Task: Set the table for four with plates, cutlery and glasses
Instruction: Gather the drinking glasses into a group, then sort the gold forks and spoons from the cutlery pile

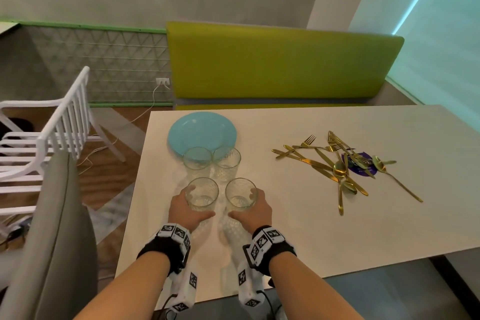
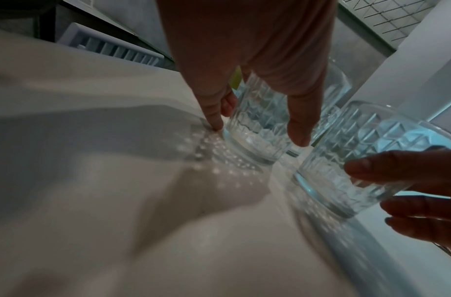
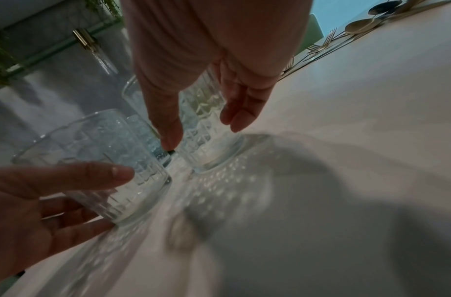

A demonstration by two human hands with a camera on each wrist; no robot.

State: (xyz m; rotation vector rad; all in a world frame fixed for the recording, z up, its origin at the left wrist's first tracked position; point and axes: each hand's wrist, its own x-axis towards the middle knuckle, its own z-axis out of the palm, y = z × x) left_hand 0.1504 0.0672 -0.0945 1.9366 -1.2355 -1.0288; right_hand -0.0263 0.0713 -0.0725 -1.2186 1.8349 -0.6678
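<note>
Four clear cut glasses stand in a square on the white table [image 1: 311, 228]. My left hand [image 1: 200, 204] grips the near left glass [image 1: 202, 191], thumb in front and fingers behind; the left wrist view shows that hand [image 2: 257, 130] straddling the glass [image 2: 260, 112], whose base rests on the table. My right hand [image 1: 241, 204] grips the near right glass [image 1: 241, 189] the same way [image 3: 206, 148]. The two far glasses [image 1: 197, 158] [image 1: 226, 157] stand against a stack of light blue plates [image 1: 202, 130]. A loose pile of gold cutlery [image 1: 345, 163] lies to the right.
A white slatted chair [image 1: 52, 132] stands left of the table, with a grey chair back [image 1: 57, 228] nearer me. A green bench [image 1: 280, 62] runs along the far side. Bare tabletop lies near the front edge and far right.
</note>
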